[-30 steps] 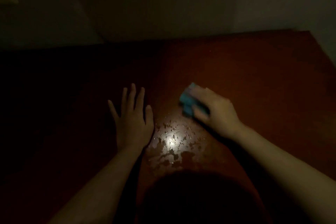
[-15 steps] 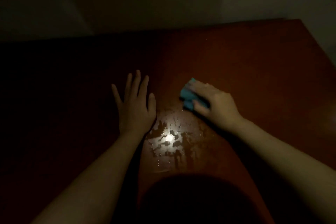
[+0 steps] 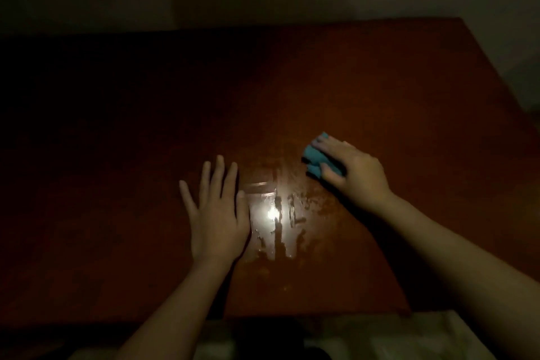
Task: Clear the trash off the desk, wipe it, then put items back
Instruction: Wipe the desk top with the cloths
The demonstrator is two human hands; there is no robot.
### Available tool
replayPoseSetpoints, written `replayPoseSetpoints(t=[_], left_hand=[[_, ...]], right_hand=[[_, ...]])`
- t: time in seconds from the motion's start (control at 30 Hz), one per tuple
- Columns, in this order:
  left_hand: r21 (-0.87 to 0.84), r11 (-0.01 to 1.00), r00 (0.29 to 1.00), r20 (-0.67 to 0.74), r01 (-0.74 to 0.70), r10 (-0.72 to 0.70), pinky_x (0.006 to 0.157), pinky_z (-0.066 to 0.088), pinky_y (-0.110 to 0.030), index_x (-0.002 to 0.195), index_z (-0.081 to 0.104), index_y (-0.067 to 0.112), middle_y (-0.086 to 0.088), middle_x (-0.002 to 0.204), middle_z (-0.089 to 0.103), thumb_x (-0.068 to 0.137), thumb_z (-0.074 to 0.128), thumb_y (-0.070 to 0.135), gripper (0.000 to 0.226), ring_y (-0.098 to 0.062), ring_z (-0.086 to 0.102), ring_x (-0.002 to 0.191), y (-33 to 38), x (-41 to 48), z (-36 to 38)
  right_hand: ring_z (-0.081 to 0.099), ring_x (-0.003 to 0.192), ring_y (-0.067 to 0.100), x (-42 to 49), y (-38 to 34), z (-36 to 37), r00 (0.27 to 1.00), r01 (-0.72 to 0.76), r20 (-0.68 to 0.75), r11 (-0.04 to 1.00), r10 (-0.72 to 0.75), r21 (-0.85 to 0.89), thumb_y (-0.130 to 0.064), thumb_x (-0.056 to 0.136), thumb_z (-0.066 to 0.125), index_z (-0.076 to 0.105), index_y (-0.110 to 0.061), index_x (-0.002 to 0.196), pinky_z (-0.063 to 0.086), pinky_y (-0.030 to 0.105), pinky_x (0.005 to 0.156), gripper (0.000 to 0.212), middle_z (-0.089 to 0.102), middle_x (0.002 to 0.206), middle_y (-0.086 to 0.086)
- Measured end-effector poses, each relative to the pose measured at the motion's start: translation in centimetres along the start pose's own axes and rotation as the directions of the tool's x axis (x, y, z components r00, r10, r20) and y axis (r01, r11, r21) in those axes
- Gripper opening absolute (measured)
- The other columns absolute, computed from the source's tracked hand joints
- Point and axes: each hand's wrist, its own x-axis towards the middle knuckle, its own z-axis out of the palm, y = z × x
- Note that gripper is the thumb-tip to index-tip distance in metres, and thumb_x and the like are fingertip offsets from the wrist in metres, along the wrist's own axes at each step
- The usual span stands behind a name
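Right hand (image 3: 355, 172) is on the blue cloth (image 3: 317, 159), fingers draped over its top, thumb hooked on the near edge, pinning it to the red-brown bench (image 3: 409, 96). Left hand (image 3: 217, 216) lies flat, fingers straight and spread, holding nothing. The wet patch (image 3: 280, 213) glistens between the hands, left of the cloth and nearer the body, with streaks running near to far. The next wipe likely sweeps leftward and toward the person.
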Motion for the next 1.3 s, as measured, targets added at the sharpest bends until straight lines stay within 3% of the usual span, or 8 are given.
replayPoseSetpoints(t=[0.13, 0.23, 0.4, 0.53, 0.63, 0.8, 1.0, 1.3], left_hand=[[0.019, 0.999, 0.999, 0.016, 0.032, -0.032, 0.117, -0.011, -0.050, 0.149, 0.027, 0.022, 0.001, 0.159, 0.014, 0.095, 0.010, 0.045, 0.061, -0.012, -0.001, 0.147, -0.2, -3.1, -0.2], [0.028, 0.999, 0.999, 0.002, 0.038, -0.038, 0.117, -0.009, -0.051, 0.149, 0.028, 0.021, 0.001, 0.159, 0.016, 0.095, 0.009, 0.046, 0.062, -0.013, 0.000, 0.147, -0.4, -4.4, -0.6], [-0.006, 0.999, 0.998, -0.038, 0.054, -0.054, 0.117, -0.011, -0.051, 0.149, 0.029, 0.020, 0.000, 0.159, 0.017, 0.096, 0.013, 0.044, 0.060, -0.014, 0.002, 0.147, 0.5, -5.0, -0.5], [-0.002, 0.996, 0.996, -0.033, 0.085, -0.085, 0.117, -0.010, -0.052, 0.149, 0.028, 0.020, 0.000, 0.159, 0.015, 0.097, 0.016, 0.042, 0.058, -0.014, 0.001, 0.148, 0.5, -5.1, -0.3], [0.001, 0.994, 0.994, -0.014, 0.111, -0.111, 0.117, -0.008, -0.053, 0.150, 0.026, 0.020, 0.000, 0.160, 0.013, 0.097, 0.016, 0.043, 0.058, -0.014, 0.000, 0.148, 0.5, -5.0, -0.3], [0.009, 0.994, 0.994, 0.026, 0.109, -0.109, 0.117, -0.010, -0.052, 0.150, 0.023, 0.022, 0.001, 0.160, 0.011, 0.096, 0.013, 0.045, 0.060, -0.013, -0.002, 0.148, 0.7, -4.9, -0.3], [-0.001, 0.996, 0.994, 0.060, 0.092, -0.092, 0.118, -0.011, -0.049, 0.151, 0.020, 0.023, 0.002, 0.160, 0.007, 0.094, 0.009, 0.049, 0.064, -0.013, -0.005, 0.147, 0.3, -4.8, -0.5], [-0.033, 0.999, 1.000, 0.005, 0.029, -0.028, 0.116, -0.016, -0.045, 0.150, 0.026, 0.022, 0.001, 0.160, 0.011, 0.096, 0.015, 0.047, 0.060, -0.011, -0.005, 0.147, -3.4, 3.7, -0.8]], right_hand=[[0.044, 0.127, 0.003, -5.9, -3.1, 2.3, 0.973, 0.192, 0.123, 0.980, -0.197, 0.054, -0.035, 0.088, 0.062, 0.049, -0.032, 0.134, 0.036, 0.030, 0.107, 0.048, 0.048, 0.137, -0.015], [0.039, 0.131, -0.001, -12.7, -3.0, 1.8, 0.915, 0.323, 0.204, 0.935, -0.347, 0.145, -0.035, 0.087, 0.060, 0.052, -0.030, 0.133, 0.029, 0.023, 0.112, 0.047, 0.045, 0.141, -0.015], [0.045, 0.130, 0.007, -14.1, 1.5, -2.0, 0.954, 0.257, 0.134, 0.961, -0.269, 0.104, -0.041, 0.087, 0.053, 0.046, -0.031, 0.136, 0.038, 0.040, 0.109, 0.050, 0.048, 0.140, -0.011], [0.039, 0.127, 0.007, -9.9, -1.2, -0.1, 0.999, 0.031, -0.022, 0.999, -0.030, 0.042, -0.042, 0.085, 0.048, 0.048, -0.026, 0.134, 0.034, 0.040, 0.111, 0.051, 0.047, 0.139, -0.006], [0.046, 0.123, 0.004, -12.1, -3.7, 2.4, 0.978, 0.201, 0.040, 0.978, -0.204, 0.062, -0.028, 0.084, 0.064, 0.056, -0.023, 0.129, 0.038, 0.035, 0.108, 0.046, 0.055, 0.134, -0.005], [0.039, 0.133, -0.001, -17.4, -1.8, 0.7, 0.885, 0.376, 0.238, 0.915, -0.401, 0.144, -0.038, 0.088, 0.055, 0.054, -0.029, 0.132, 0.025, 0.024, 0.115, 0.045, 0.047, 0.142, -0.013], [0.040, 0.132, 0.000, -13.1, 0.2, -0.1, 0.949, 0.247, 0.171, 0.962, -0.265, 0.118, -0.040, 0.086, 0.055, 0.048, -0.032, 0.135, 0.031, 0.033, 0.113, 0.050, 0.046, 0.142, -0.013], [0.041, 0.131, 0.003, -4.5, -1.5, 1.5, 0.991, 0.129, 0.039, 0.992, -0.129, 0.001, -0.046, 0.088, 0.047, 0.042, -0.033, 0.136, 0.026, 0.030, 0.112, 0.050, 0.045, 0.140, -0.013]])
